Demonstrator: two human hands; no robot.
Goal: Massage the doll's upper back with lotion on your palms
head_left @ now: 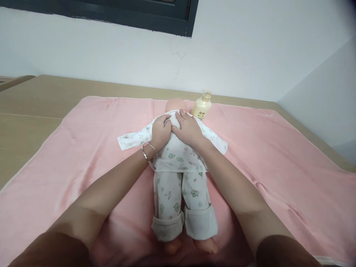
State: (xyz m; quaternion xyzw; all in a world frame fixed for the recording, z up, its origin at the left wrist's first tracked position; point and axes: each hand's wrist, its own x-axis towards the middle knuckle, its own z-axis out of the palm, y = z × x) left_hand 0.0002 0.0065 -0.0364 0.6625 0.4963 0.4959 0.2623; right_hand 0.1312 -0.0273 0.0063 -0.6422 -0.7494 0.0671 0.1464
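A baby doll (179, 157) in a white long-sleeved top and matching trousers with small green animal prints lies stretched out, its bald head away from me and its bare feet towards me. Its face does not show. My left hand (161, 131), with a silver bangle at the wrist, rests on the left upper part of the top, thumb and forefinger apart; its other fingers are mostly hidden. Flat on the upper right lies my right hand (189, 128), fingers spread and thumb close to the left one. Both touch the cloth, and neither visibly grips it.
A pink blanket (91, 148) spreads beneath the doll over a wooden table (36, 96). A pale yellow pump bottle (202, 105) stands just right of the doll's head. Behind are a white wall (236, 55) and a dark window frame (167, 22).
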